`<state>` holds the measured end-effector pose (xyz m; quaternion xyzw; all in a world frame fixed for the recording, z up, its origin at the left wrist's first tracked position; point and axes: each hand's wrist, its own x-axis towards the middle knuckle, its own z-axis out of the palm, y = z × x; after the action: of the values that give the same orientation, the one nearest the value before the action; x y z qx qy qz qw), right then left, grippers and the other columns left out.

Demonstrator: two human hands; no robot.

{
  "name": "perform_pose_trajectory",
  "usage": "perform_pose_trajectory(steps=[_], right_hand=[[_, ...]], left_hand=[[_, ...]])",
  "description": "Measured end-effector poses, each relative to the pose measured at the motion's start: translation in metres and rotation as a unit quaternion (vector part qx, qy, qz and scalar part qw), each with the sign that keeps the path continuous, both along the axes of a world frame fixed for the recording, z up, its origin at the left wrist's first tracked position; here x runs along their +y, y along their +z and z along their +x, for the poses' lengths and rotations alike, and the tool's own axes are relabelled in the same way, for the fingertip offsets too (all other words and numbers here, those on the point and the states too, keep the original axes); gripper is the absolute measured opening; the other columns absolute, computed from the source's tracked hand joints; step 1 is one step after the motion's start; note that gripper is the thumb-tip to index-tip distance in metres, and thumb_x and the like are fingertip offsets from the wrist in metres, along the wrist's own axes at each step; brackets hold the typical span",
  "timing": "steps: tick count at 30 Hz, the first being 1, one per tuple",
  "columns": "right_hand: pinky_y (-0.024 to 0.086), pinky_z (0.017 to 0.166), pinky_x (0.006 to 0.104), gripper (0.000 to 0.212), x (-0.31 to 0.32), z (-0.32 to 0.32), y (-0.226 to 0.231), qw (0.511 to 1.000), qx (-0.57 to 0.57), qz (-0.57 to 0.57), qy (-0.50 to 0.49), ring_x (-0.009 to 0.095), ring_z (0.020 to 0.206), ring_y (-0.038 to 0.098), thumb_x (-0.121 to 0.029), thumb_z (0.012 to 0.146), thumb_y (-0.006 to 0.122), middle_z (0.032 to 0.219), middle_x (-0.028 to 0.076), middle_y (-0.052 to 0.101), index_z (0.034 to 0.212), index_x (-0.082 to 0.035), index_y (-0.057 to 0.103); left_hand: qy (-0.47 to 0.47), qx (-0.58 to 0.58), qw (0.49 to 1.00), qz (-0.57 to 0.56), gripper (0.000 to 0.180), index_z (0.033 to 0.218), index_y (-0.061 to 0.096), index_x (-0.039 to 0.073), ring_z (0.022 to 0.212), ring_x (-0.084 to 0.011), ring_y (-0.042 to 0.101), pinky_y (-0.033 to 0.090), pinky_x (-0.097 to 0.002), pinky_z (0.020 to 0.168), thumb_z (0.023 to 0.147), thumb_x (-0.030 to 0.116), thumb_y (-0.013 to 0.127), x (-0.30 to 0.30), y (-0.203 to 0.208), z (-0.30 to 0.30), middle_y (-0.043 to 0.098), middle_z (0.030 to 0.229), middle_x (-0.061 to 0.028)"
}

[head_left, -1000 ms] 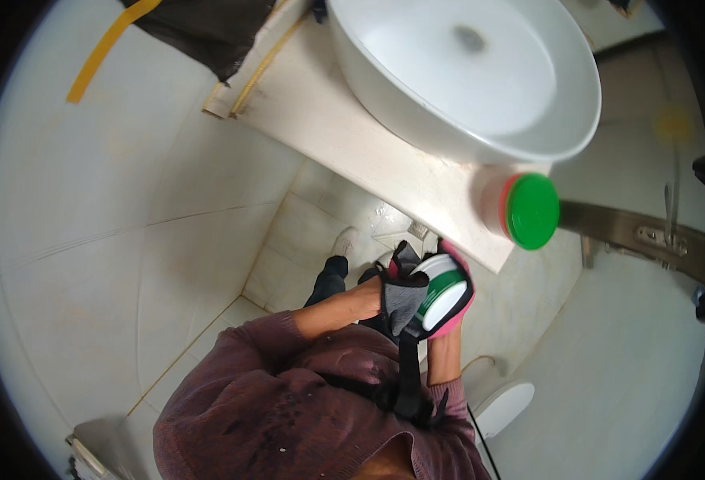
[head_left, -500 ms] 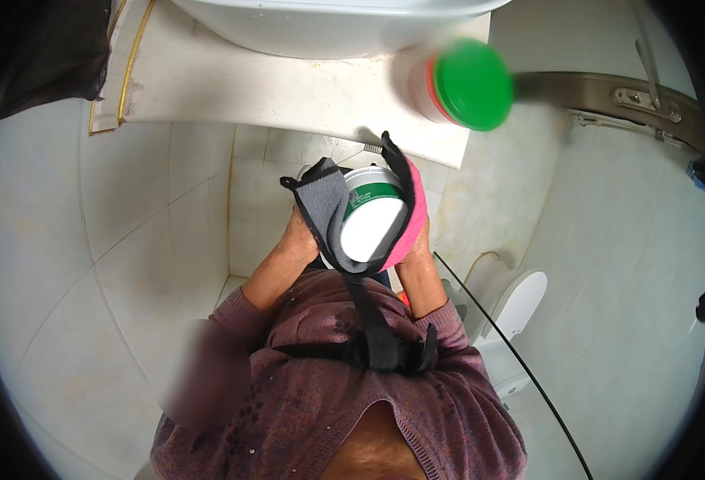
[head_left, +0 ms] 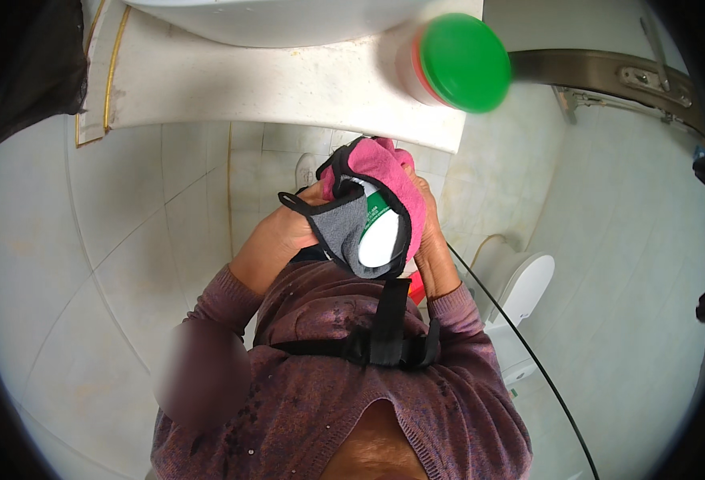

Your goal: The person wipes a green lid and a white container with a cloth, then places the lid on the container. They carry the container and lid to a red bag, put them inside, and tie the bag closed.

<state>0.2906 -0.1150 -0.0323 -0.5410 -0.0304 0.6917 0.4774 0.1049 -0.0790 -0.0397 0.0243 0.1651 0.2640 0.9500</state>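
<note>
In front of my waist a white plastic tub (head_left: 382, 240) with a green band is wrapped in a cleaning cloth (head_left: 388, 176), pink on one face and grey on the other, with black edging. My left hand (head_left: 295, 226) grips the cloth at the tub's left side, near a black hanging loop. On the other side my right hand (head_left: 427, 208) presses the pink face against the tub, its fingers partly hidden behind the cloth. Most of the tub's wall is covered; part of its white end and green band shows.
Ahead is a pale countertop (head_left: 208, 92) under a white basin (head_left: 280, 28). A container with a green lid (head_left: 464, 64) stands at its right end. A white toilet (head_left: 530, 284) is at lower right, crossed by a dark thin edge (head_left: 520, 344). A black strap (head_left: 388, 320) hangs at my chest.
The cloth's pink part has folded over the tub's far side, covering more of it. Both hands have moved up, and the left forearm is more raised. The view has shifted slightly.
</note>
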Motion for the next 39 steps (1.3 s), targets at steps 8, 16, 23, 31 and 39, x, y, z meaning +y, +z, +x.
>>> perform_pose_trajectory(steps=[8,16,23,31,39], right_hand=[[0.050,0.068,0.0271,0.036,0.008,-0.001,0.007,0.997,0.032,0.016,-0.075,0.016,0.074,0.060,-0.030,0.085,0.057,0.088,0.009,0.062,0.100,0.003,0.057],[0.043,0.085,0.0309,0.039,-0.001,-0.016,-0.005,0.986,0.103,0.065,-0.110,0.020,0.094,0.054,-0.035,0.091,0.043,0.103,0.008,0.057,0.110,-0.001,0.052],[0.045,0.082,0.0294,0.032,0.012,-0.015,0.003,0.989,0.107,0.086,-0.047,0.019,0.089,0.055,-0.021,0.091,0.037,0.094,0.008,0.056,0.111,-0.001,0.052],[0.039,0.085,0.0262,0.042,0.005,-0.015,0.002,0.991,0.095,0.078,-0.058,0.015,0.098,0.049,-0.036,0.093,0.035,0.103,0.005,0.055,0.118,-0.004,0.048],[0.050,0.073,0.0281,0.033,-0.012,0.002,0.005,0.998,0.038,0.018,-0.048,0.014,0.082,0.059,-0.022,0.079,0.064,0.095,0.005,0.061,0.105,-0.003,0.056]], left_hand=[[0.041,-0.025,0.999,-0.013,0.057,0.125,0.042,0.005,0.103,-0.0178,0.052,0.043,-0.0319,0.089,0.074,0.018,0.066,-0.009,-0.007,0.008,0.052,0.118,-0.0078],[0.004,0.085,0.996,-0.033,0.038,0.116,0.050,0.005,0.091,-0.0111,0.055,0.046,-0.0263,0.077,0.081,0.017,0.061,-0.012,-0.005,0.002,0.058,0.105,-0.0027],[-0.036,0.357,0.820,0.445,0.037,0.109,0.050,0.006,0.092,-0.0221,0.054,0.043,-0.0339,0.082,0.085,0.034,0.052,-0.028,-0.026,0.009,0.056,0.103,-0.0110],[0.118,0.142,0.980,0.076,0.033,0.119,0.043,0.007,0.097,-0.0159,0.053,0.044,-0.0298,0.085,0.089,0.018,0.049,-0.043,-0.019,0.005,0.053,0.108,-0.0051],[0.059,0.238,0.965,-0.092,0.025,0.100,0.057,0.006,0.078,-0.0128,0.055,0.048,-0.0253,0.068,0.088,0.027,0.051,-0.022,-0.021,0.004,0.059,0.087,-0.0028]])
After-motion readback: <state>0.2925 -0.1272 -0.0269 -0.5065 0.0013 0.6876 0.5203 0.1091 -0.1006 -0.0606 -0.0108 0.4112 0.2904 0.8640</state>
